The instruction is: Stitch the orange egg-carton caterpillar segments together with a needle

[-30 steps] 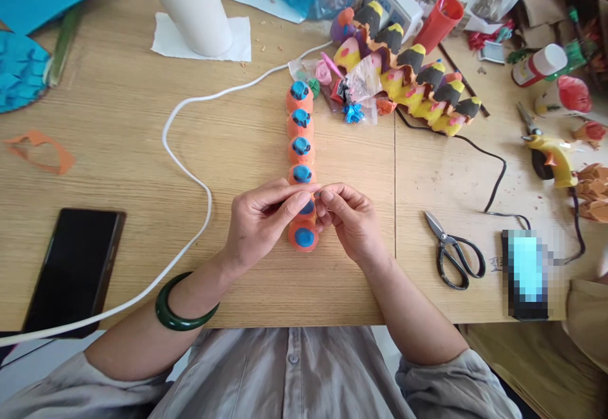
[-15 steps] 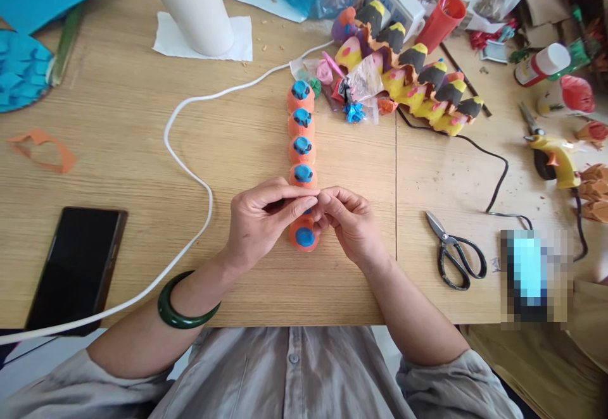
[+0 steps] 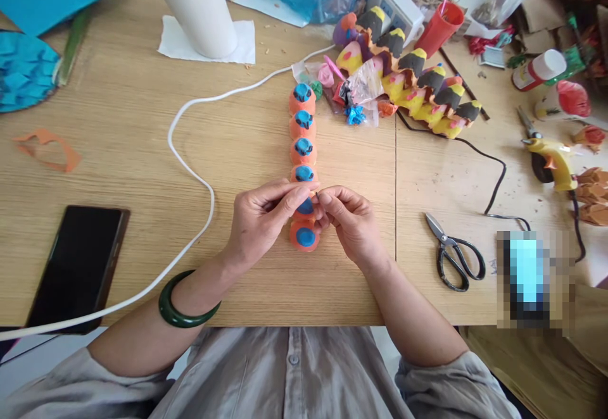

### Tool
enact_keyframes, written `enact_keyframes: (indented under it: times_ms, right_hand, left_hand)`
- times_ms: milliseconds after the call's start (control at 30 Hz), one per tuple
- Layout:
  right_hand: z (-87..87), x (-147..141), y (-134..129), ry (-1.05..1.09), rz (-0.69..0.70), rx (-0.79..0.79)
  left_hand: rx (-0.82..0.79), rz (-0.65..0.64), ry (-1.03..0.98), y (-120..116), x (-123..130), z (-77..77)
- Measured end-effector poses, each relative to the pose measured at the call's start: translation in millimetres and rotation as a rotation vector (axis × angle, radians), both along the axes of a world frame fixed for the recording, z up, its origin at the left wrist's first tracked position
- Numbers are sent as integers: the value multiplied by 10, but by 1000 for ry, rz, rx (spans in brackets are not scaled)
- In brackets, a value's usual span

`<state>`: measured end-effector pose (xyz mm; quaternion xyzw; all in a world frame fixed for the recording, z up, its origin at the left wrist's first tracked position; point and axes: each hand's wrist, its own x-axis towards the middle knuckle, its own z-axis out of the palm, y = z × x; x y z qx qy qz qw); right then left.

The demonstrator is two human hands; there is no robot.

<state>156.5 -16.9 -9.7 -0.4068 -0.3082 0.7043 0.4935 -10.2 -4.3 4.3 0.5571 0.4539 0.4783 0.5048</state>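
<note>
An orange strip of several rounded bumps (image 3: 303,129) stands upright in the view on the table, each bump topped with a blue disc; the upper ones carry small dark pieces. My left hand (image 3: 266,216) is over the lower part of the strip, thumb and fingers pressed together, and what they hold, if anything, is too small to name. Close beside it on the right, my right hand (image 3: 349,219) pinches a tiny dark piece (image 3: 318,197) between thumb and forefinger. Below the hands, the lowest blue disc (image 3: 304,237) is plain.
Black-handled scissors (image 3: 453,251) lie to the right, a yellow glue gun (image 3: 553,159) farther right. A phone (image 3: 76,267) and a white cable (image 3: 209,197) are at left. Behind are painted egg-carton strips (image 3: 422,83), a red cup (image 3: 439,26) and a white roll (image 3: 199,7).
The fingertips of my hands have parted slightly, with my left thumb drawn back to the left. The tiny dark piece now shows at my right fingertips.
</note>
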Motion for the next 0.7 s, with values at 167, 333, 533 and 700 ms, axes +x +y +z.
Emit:
enact_keyframes:
  times_ms: [167, 333, 533, 700]
  right_hand:
    - [28, -10, -12, -81, -15, 24]
    - [49, -12, -16, -68, 7, 43]
    - [21, -4, -4, -12, 45, 5]
    - [28, 2, 4, 18, 8, -31]
  left_hand:
    - [26, 14, 35, 6, -7, -17]
    - [-1, 40, 22, 13, -5, -29]
    - [-4, -4, 17, 3, 15, 12]
    - [-23, 74, 104, 9, -10, 7]
